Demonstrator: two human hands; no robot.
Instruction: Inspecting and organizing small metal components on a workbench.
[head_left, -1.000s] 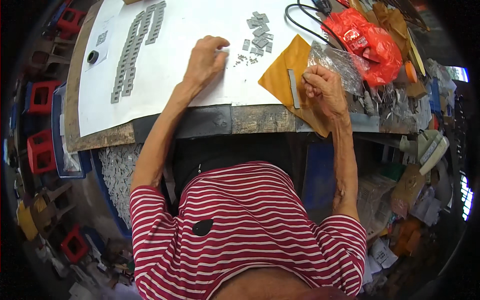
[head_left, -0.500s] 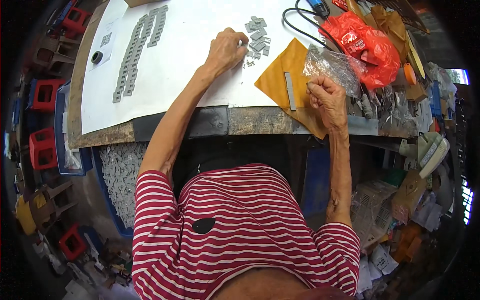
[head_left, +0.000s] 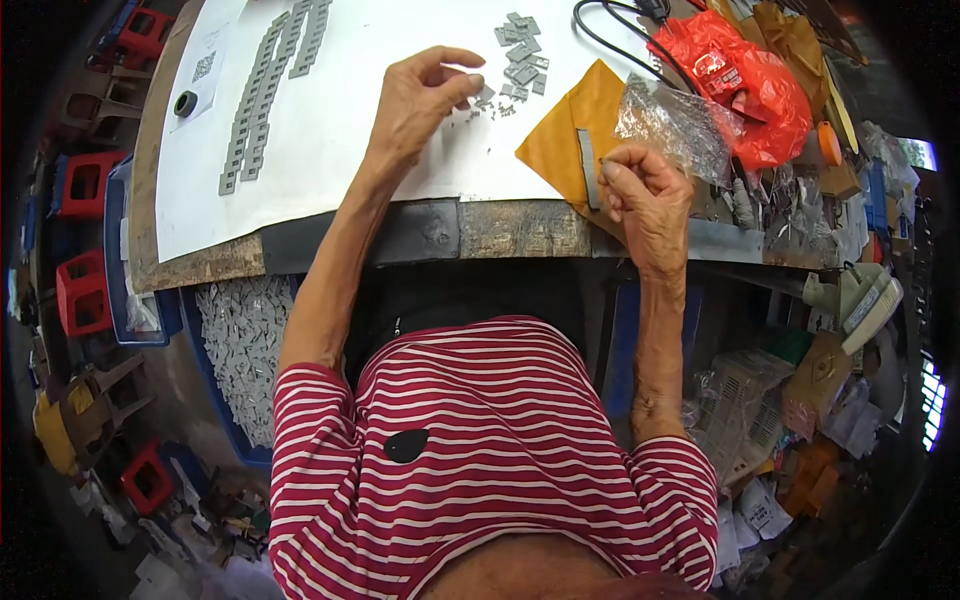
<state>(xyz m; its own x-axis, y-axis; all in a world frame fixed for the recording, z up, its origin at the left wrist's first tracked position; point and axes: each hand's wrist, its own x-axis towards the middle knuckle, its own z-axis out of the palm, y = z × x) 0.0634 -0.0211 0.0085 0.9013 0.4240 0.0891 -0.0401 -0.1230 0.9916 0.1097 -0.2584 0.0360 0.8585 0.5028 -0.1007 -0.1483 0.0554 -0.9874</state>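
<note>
My left hand (head_left: 415, 105) is over the white sheet (head_left: 350, 140) with thumb and fingers apart. Just beside its thumb lies a single small grey flat piece (head_left: 486, 94), and tiny bits (head_left: 490, 112) are scattered near it. A loose pile of grey flat pieces (head_left: 522, 62) lies beyond these. My right hand (head_left: 648, 205) is closed in a pinch above the table's front edge; what it pinches, if anything, is too small to make out. Close to its fingertips a narrow grey strip (head_left: 587, 168) rests on an orange-brown sheet (head_left: 560, 130).
Overlapping rows of grey pieces (head_left: 262, 95) run along the left of the sheet, near a black ring (head_left: 185, 103). A red plastic bag (head_left: 740, 90), clear plastic wrap (head_left: 665, 120) and a black cable (head_left: 600, 40) crowd the right. Below, a blue bin (head_left: 222, 420) holds many grey parts.
My left hand has drawn back to the left from the pile, and its fingers have spread. My right hand has shifted slightly left and down, nearer the grey strip. The view has shifted slightly.
</note>
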